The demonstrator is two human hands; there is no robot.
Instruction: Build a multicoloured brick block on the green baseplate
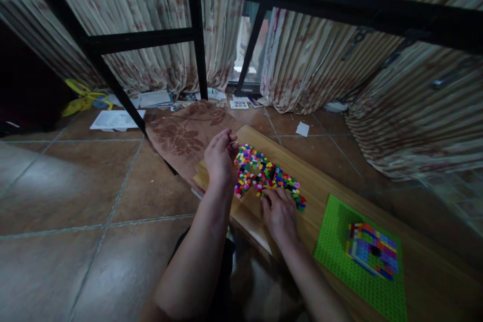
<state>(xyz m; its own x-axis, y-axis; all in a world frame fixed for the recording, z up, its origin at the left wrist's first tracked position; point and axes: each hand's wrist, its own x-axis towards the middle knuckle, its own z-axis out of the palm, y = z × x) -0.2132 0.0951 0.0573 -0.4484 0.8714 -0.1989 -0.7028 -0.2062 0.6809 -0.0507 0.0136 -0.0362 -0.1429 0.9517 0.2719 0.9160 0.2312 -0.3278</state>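
Observation:
A loose spread of small toy building bricks (252,173) in many colours covers part of a narrow wooden table (260,138). At the near left edge of this spread, my left hand (222,157) is raised with its fingers curled in; whatever they may hold is hidden. My right hand (279,211) reaches down to the near side of the bricks, fingers bent and close together at the pile. What its fingertips pinch is too small to make out. To the right lies a green studded baseplate (332,229), bearing a multicoloured brick build (373,250).
A black metal frame (198,35) stands across the far side, with striped curtains (151,0) behind. A brown patterned cloth (184,133) lies beyond the table's left end. Papers (154,99), a white board (116,119) and a yellow item (85,99) rest on the tiled floor (75,176).

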